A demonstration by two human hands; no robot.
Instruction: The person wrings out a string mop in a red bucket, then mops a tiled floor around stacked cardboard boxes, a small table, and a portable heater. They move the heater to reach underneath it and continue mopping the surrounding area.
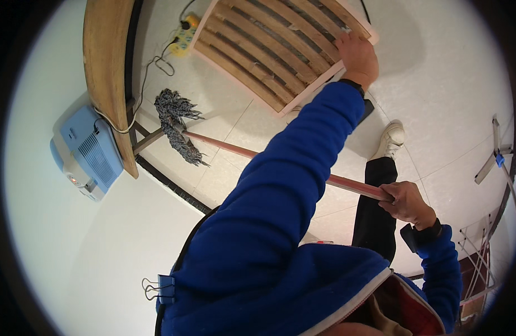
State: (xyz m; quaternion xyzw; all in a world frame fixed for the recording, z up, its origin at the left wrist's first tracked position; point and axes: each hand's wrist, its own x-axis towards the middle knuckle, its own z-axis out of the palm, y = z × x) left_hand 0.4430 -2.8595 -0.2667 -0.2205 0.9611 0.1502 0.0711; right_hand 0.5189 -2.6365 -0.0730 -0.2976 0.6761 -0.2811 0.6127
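Observation:
My left hand [358, 56] reaches far forward and grips the near right edge of a slatted wooden frame [266, 54] with a pale pink rim. The frame seems tilted, and its underside is hidden. In my right hand [409, 206] is the end of a string mop's reddish handle [358, 187]. That handle runs leftward beneath my left forearm, which covers its middle. At its far end, the grey-black mop head [174, 126] lies spread on the tiled floor.
A yellow power strip [184, 38] with black cords lies left of the frame. Further left are a wooden tabletop [107, 54] and a blue-and-white appliance [92, 145]. My shoe [392, 136] rests on the floor. Rightward stand a flat mop frame [495, 157] and a folding rack [478, 256].

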